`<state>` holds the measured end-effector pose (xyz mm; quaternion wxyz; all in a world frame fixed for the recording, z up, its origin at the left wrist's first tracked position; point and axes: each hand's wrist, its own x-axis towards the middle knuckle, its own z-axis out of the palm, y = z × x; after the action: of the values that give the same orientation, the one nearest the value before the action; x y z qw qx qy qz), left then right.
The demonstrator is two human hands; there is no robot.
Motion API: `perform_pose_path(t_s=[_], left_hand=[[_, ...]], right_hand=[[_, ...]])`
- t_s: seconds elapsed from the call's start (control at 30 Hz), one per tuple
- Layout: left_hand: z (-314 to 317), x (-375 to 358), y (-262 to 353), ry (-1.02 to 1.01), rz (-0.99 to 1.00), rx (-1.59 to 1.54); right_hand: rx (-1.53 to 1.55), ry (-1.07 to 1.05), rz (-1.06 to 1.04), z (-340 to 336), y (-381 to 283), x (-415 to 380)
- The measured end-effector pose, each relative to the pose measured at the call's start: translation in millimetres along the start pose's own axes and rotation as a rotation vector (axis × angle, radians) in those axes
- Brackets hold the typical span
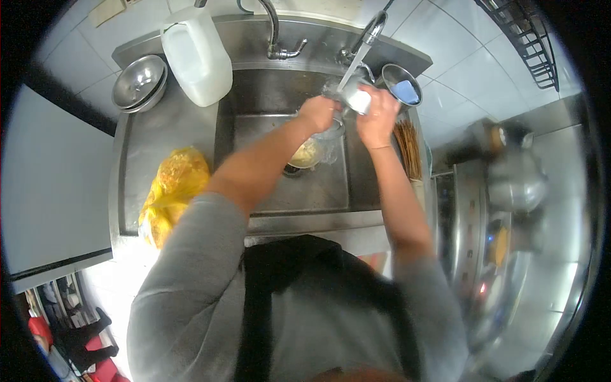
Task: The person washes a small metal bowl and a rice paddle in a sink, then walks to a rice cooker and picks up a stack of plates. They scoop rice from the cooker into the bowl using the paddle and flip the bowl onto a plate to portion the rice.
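Note:
My two hands are raised over the back right of the steel sink [267,191], under the running tap [375,28]. Water falls onto a clear, shiny piece [337,89] between them, which looks like thin plastic. Curled fingers of my left hand [318,114] grip its near left side. My right hand [379,118] is closed around a small white object [359,102] whose kind I cannot tell. Below them in the sink sits a bowl [304,167] with pale yellow food [307,153] in it. Crumpled clear plastic [330,148] lies against the bowl's right side.
A white plastic jug [200,60] and stacked metal bowls [137,86] stand on the left drainboard, with a yellow bag [175,191] nearer me. On the right are a metal cup [389,76] with a blue sponge [405,92] and a bundle of chopsticks [408,149]. A second tap [275,38] is behind.

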<state>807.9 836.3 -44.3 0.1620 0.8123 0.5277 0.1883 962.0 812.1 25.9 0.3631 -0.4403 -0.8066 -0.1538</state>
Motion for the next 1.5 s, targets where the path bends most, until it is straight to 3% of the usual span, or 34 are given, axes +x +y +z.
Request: perform_pose_path(t_s=[0.1,0.2,0.27,0.3,0.33,0.37,0.47,0.53,0.6,0.63,0.73,0.83,0.87,0.93,0.97,1.07,1.1,1.23,1.33,1.37,1.4,1.47,1.5], left_hand=[[-35,10,16,-0.048,0.170,0.168],[-49,16,17,0.127,0.045,0.023],[-42,21,7,0.142,-0.208,-0.072],[-25,23,-7,0.178,-0.286,-0.065],[-17,22,-18,0.215,-0.364,-0.058],[-29,11,-15,0.115,-0.480,-0.169],[-20,-9,-33,0.028,-0.839,-1.206],[-17,-20,-31,-0.003,-0.795,-1.050],[-12,-28,-27,0.028,-0.743,-0.859],[4,-25,-38,0.159,-0.541,-0.626],[16,-24,-45,0.211,-0.550,-0.544],[5,-31,-41,0.029,-0.592,-1.585],[5,-32,-36,0.006,-0.604,-1.411],[8,-28,-26,-0.031,-0.616,-1.065],[20,-22,-31,0.026,-0.559,-0.707],[11,-14,-13,-0.076,-0.509,-0.428],[8,-20,-7,0.022,-0.567,-0.534],[2,-23,-9,0.046,-0.570,-0.386],[3,-22,-8,0.074,-0.565,-0.360],[4,-23,-7,0.093,-0.548,-0.378],[7,-27,-5,0.105,-0.531,-0.393],[19,-32,-13,0.368,-0.390,-0.483],[18,-39,-10,0.494,-0.319,-0.529]], right_hand=[[0.018,0.081,0.379,13,32,-33],[0.616,0.228,0.784,78,63,-81],[1.194,0.146,1.260,107,51,-87],[1.251,0.024,1.501,83,15,-65],[1.348,0.017,1.517,89,6,-62],[1.446,0.009,1.532,96,0,-60],[1.602,-0.045,1.533,105,-9,-55],[1.846,-0.019,1.516,106,-11,-49],[1.928,-0.318,1.476,88,-11,-37],[1.961,-0.465,1.449,81,-12,-32],[1.588,-0.438,1.322,88,-7,-44],[1.308,-0.374,1.045,104,6,-61],[1.214,-0.334,0.955,110,9,-68],[0.605,-0.320,0.482,92,-3,-58],[0.301,-0.301,0.247,82,-12,-49],[0.179,-0.414,-0.164,73,-25,-31],[0.218,-0.538,-0.135,66,-21,-23],[0.132,-0.832,0.401,83,11,-20],[0.334,-0.485,-0.005,85,-17,-19],[0.290,-0.447,-0.043,86,-19,-17],[0.400,-0.432,0.227,89,-16,-22],[0.607,-0.373,0.752,110,7,-31],[1.049,-0.401,1.008,113,10,-29]])
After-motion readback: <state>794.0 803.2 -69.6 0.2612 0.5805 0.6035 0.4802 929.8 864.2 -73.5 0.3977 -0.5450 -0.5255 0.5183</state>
